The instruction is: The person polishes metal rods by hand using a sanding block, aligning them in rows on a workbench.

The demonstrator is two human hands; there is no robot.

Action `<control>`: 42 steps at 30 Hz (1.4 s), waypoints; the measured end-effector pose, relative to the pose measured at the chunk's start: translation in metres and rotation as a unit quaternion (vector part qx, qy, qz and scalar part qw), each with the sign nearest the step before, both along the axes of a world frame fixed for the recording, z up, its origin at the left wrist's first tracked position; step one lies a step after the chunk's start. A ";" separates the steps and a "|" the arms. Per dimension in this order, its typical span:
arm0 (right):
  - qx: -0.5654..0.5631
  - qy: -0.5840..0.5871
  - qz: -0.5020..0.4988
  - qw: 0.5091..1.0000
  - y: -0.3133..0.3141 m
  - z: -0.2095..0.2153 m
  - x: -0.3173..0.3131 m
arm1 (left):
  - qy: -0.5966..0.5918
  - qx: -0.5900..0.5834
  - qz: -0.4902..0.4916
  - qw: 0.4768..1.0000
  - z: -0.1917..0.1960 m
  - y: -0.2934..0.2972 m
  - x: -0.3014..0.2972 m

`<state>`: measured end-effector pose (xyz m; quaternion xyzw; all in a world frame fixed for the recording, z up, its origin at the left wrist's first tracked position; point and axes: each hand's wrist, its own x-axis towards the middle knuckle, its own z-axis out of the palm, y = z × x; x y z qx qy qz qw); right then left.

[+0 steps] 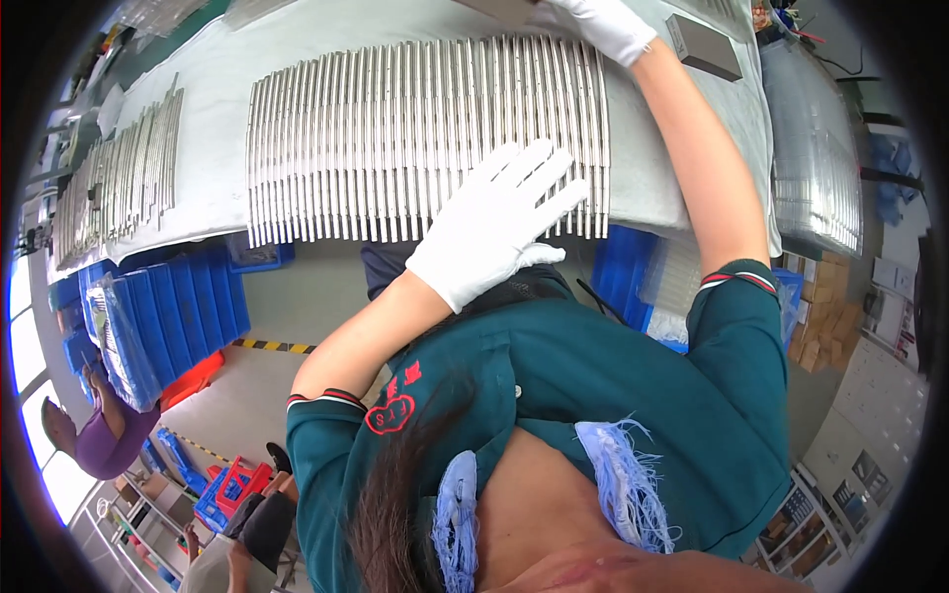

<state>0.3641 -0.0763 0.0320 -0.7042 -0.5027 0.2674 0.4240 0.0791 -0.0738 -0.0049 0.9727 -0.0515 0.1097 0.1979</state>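
Observation:
Many slim silver metal rods lie side by side in a wide row on the cloth-covered table in front of me. My left hand, in a white glove, rests flat over the near part of the row toward its right, fingers spread and holding nothing. My right hand, also gloved in white, reaches past the far right end of the row. Its fingers are on the end of a grey rectangular block, partly cut off by the upper edge of the view.
Another grey block lies at the far right of the pale tablecloth. More thin rods lie on the left. Clear plastic-wrapped goods stand beyond the right edge. Blue bins are below the table; a person in purple is at the left.

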 end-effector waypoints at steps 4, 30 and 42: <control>0.077 0.403 0.153 0.899 0.043 -0.035 -0.001 | -0.008 0.006 0.020 1.000 0.001 0.003 -0.004; 0.176 0.442 0.006 0.880 -0.020 -0.020 0.008 | -0.043 -0.019 -0.074 0.996 -0.014 -0.036 0.047; 0.130 0.438 0.074 0.886 -0.012 -0.020 0.006 | -0.030 -0.036 -0.067 0.997 -0.010 -0.031 0.040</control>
